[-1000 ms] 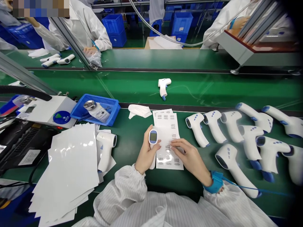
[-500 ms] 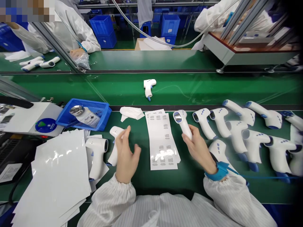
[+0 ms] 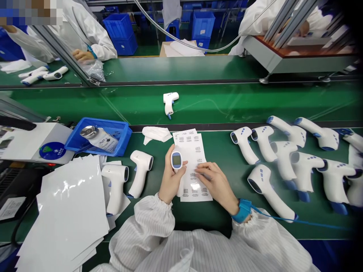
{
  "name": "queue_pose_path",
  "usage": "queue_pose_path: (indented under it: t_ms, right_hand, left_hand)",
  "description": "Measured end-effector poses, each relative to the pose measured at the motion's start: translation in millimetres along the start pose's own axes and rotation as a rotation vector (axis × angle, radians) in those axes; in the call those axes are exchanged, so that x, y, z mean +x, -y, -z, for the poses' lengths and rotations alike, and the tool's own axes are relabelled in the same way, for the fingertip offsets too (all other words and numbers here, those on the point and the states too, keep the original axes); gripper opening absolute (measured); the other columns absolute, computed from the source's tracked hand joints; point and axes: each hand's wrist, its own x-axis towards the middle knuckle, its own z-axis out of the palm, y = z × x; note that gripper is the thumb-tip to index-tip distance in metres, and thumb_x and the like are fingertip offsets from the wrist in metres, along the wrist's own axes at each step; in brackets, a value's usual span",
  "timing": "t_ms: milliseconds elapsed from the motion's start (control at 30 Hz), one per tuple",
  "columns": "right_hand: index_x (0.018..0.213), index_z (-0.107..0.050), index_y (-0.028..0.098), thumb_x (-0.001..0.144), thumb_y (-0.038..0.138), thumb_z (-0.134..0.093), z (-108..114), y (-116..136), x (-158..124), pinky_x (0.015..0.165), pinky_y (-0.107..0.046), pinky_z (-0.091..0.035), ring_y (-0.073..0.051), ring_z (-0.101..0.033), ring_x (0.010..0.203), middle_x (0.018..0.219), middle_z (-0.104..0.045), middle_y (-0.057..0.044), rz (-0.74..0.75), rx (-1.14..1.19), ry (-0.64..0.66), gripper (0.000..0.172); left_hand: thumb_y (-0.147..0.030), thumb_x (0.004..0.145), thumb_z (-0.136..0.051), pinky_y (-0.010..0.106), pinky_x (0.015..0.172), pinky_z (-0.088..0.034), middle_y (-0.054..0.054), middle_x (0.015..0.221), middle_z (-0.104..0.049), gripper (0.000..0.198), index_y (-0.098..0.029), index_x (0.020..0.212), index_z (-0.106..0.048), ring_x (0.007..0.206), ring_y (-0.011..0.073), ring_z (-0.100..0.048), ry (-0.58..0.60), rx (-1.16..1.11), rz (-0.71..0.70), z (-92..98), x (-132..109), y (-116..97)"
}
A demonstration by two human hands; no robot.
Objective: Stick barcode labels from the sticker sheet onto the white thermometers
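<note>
My left hand [image 3: 169,175] is closed round a white infrared thermometer [image 3: 177,160], held upright with its small grey screen facing me. My right hand [image 3: 217,183] is over a sheet of printed labels [image 3: 195,190]. Its fingertips are pinched at the middle of the sheet, and what they hold, if anything, is too small to make out. A second sheet lies partly under the first. To the left of my left hand stands another thermometer [image 3: 139,172], and one more [image 3: 115,185] lies on paper. A white cloth [image 3: 156,134] is just beyond my left hand.
Several thermometers [image 3: 270,192] are spread at the right. On the green belt ahead lies one thermometer [image 3: 170,102]. A blue tray [image 3: 123,141] with a bottle and a stack of glossy sheets [image 3: 70,200] sit at the left. A blue wrist cord [image 3: 306,221] runs right. Two co-workers sit across.
The thermometer has passed from my right hand to my left and moved to the left edge of the label sheet. My right hand has moved left onto the sheet.
</note>
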Motion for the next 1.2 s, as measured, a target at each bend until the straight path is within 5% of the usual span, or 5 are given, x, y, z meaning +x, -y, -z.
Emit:
queue_pose_path:
  t_ms: [467, 700, 833, 933, 1200]
  right_hand:
    - [0.075, -0.066, 0.023, 0.084, 0.019, -0.064, -7, 6, 16, 0.082, -0.045, -0.049, -0.026, -0.061, 0.091, 0.093, -0.071, -0.005, -0.007, -0.073, 0.028, 0.010]
    - [0.075, -0.061, 0.022, 0.082, 0.017, -0.063, 42, 46, 10, 0.067, -0.028, -0.054, -0.015, -0.065, 0.075, 0.086, -0.066, -0.001, 0.036, 0.464, 0.520, 0.009]
    - [0.075, -0.064, 0.022, 0.085, 0.026, -0.065, 52, 63, 23, 0.078, -0.033, -0.054, -0.019, -0.065, 0.089, 0.096, -0.066, -0.004, -0.007, 0.469, 0.235, 0.010]
    - [0.076, -0.066, 0.023, 0.083, 0.026, -0.068, 47, 66, 37, 0.095, -0.041, -0.048, -0.022, -0.062, 0.105, 0.107, -0.065, -0.005, 0.020, 0.372, 0.020, 0.008]
    - [0.077, -0.066, 0.023, 0.083, 0.020, -0.067, 43, 68, 51, 0.095, -0.040, -0.049, -0.021, -0.065, 0.100, 0.103, -0.070, -0.003, 0.036, 0.437, 0.010, 0.007]
  left_hand:
    - [-0.027, 0.092, -0.057, 0.042, 0.111, -0.040, 0.005, 0.156, -0.032, 0.064, -0.036, 0.147, -0.025, 0.128, 0.0237, -0.054, 0.079, 0.062, 0.001, -5.7, -1, 5]
    - [-0.030, 0.089, -0.061, 0.041, 0.106, -0.044, 0.005, 0.155, -0.032, 0.066, -0.033, 0.146, -0.028, 0.131, 0.0261, -0.049, 0.089, 0.092, -0.031, -8.1, 0, -2]
    - [-0.042, 0.088, -0.062, 0.035, 0.074, -0.056, 0.009, 0.135, -0.051, 0.071, -0.035, 0.149, -0.027, 0.098, 0.0249, -0.064, 0.144, 0.101, 0.018, -14.3, -9, -13]
    - [-0.040, 0.088, -0.061, 0.029, 0.046, -0.048, 0.006, 0.104, -0.062, 0.073, -0.039, 0.150, -0.022, 0.052, 0.0122, -0.054, 0.197, 0.064, 0.119, -17.1, -16, -21]
    - [-0.018, 0.084, -0.056, 0.026, 0.042, -0.045, 0.003, 0.095, -0.061, 0.075, -0.039, 0.149, -0.024, 0.045, 0.0080, -0.048, 0.151, 0.026, 0.153, -17.8, -22, -28]
